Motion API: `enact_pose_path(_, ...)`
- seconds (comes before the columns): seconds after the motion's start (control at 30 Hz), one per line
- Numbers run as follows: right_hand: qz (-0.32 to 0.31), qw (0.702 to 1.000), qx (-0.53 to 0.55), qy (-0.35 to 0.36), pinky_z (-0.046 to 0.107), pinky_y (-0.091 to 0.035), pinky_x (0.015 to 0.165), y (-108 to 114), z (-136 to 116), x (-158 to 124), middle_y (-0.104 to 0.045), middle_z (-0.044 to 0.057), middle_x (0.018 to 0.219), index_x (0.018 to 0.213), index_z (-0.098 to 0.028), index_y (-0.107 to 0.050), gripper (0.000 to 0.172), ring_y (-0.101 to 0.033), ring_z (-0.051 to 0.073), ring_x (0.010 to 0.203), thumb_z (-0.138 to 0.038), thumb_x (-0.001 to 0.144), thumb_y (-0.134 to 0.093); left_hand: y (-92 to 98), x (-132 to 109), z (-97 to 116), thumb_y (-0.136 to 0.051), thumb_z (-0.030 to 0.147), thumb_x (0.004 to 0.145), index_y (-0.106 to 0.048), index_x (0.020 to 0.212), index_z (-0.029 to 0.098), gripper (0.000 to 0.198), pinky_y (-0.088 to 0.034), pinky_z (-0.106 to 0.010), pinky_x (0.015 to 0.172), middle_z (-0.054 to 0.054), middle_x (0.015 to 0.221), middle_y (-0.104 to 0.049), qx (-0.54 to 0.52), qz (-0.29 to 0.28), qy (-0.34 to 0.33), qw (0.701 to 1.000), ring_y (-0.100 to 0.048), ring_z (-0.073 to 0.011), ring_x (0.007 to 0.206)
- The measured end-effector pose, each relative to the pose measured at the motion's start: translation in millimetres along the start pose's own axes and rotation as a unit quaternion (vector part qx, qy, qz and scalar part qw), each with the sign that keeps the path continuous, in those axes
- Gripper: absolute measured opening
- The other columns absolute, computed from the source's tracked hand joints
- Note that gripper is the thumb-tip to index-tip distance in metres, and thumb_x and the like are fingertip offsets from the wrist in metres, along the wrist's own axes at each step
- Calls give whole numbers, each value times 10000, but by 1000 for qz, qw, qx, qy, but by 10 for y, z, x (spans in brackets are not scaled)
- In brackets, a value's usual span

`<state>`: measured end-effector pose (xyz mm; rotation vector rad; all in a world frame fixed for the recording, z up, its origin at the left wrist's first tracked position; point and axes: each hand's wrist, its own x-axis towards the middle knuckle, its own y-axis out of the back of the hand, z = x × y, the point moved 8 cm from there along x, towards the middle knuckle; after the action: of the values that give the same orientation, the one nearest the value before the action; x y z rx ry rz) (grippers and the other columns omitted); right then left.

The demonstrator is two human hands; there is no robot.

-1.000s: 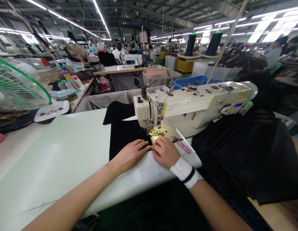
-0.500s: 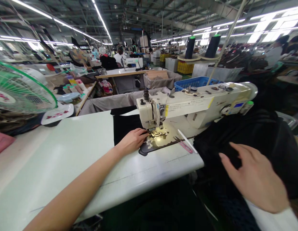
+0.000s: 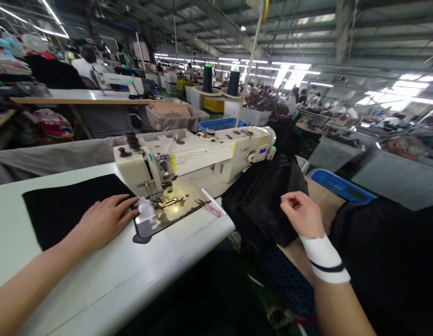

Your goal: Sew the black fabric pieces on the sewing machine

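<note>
My left hand lies flat with its fingers spread on a black cloth piece, its fingertips beside the needle plate of the sewing machine. A small whitish piece lies just beyond those fingertips. At the right, my right hand has thumb and forefinger pinched together at the edge of a black fabric pile; whether cloth is between the fingertips cannot be made out. Pink snips and a white pen-like stick rest on the table right of the needle plate.
The white table ends in a rounded front edge. More black fabric lies at the far right, near a blue basket. Behind the machine stand thread cones, a pole and another blue basket.
The view has turned right. My right hand has gone from open fingers to a pinch at the black pile. My left hand now lies flatter on the cloth, which has shifted left from the needle.
</note>
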<state>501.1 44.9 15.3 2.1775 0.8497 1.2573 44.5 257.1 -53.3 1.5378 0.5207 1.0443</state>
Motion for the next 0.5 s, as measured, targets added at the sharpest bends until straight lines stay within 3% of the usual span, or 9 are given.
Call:
enact_pose_path(0.07, -66, 996, 2, 67, 368, -492, 741, -114, -159, -49, -658, 62, 828, 821, -206, -657, 152, -600, 229, 766, -339, 801, -586, 107, -44, 226, -350, 521, 913, -692, 949, 202, 469, -486, -576, 868, -113, 1082, -667, 51, 0, 19, 999, -583, -366, 1067)
enact_pose_path(0.1, -91, 992, 9, 85, 382, -483, 774, -186, -229, -85, -650, 69, 845, 793, -212, -652, 102, -589, 244, 808, -302, 778, -604, 139, -70, 454, -392, 477, 904, -690, 874, 198, 409, -508, -546, 816, -121, 1005, -679, 52, -16, 5, 998, -610, -362, 1010)
enact_pose_path(0.13, -102, 991, 19, 87, 390, -474, 785, -250, -277, -114, -636, 73, 827, 739, -217, -633, 48, -574, 253, 819, -255, 750, -606, 142, -99, 753, -445, 419, 895, -684, 828, 196, 333, -530, -487, 755, -116, 927, -685, 33, -49, -29, 998, -644, -330, 905)
enact_pose_path(0.2, -91, 993, 43, 56, 381, -457, 766, -330, -300, -139, -588, 67, 737, 603, -225, -553, 100, -546, 246, 779, -180, 688, -580, 166, -171, 1479, -496, 369, 916, -684, 881, 222, 242, -547, -398, 726, -70, 864, -698, -74, -102, -135, 983, -673, -252, 784)
enact_pose_path(0.27, -73, 995, 67, 22, 357, -446, 732, -352, -258, -132, -553, 53, 678, 542, -228, -498, 142, -527, 226, 733, -167, 649, -568, 287, -219, 2158, -536, 336, 923, -684, 982, 222, 195, -550, -370, 824, -76, 991, -715, -147, -78, -245, 955, -687, -236, 896)
enact_pose_path(0.33, -50, 995, 89, -16, 333, -442, 685, -297, -137, -100, -562, 37, 667, 559, -221, -522, 100, -521, 202, 683, -207, 639, -581, 354, -204, 2651, -560, 282, 921, -646, 1137, 187, 251, -510, -380, 977, -108, 1208, -675, -175, -42, -316, 932, -629, -257, 1137)
enact_pose_path(0.4, -23, 990, 123, -70, 304, -429, 597, -203, 58, -60, -572, 19, 634, 618, -207, -578, 89, -508, 174, 597, -283, 665, -571, 349, -99, 2974, -538, 239, 938, -561, 1282, 139, 359, -453, -387, 1073, -134, 1367, -585, -187, -11, -341, 921, -526, -260, 1293)
enact_pose_path(0.5, -11, 973, 183, -140, 275, -388, 480, -151, 313, -16, -562, 5, 546, 705, -175, -645, 282, -489, 155, 484, -425, 718, -514, 334, 132, 3318, -498, 238, 965, -483, 1354, 119, 407, -433, -380, 1096, -140, 1430, -523, -218, 37, -340, 914, -477, -247, 1337)
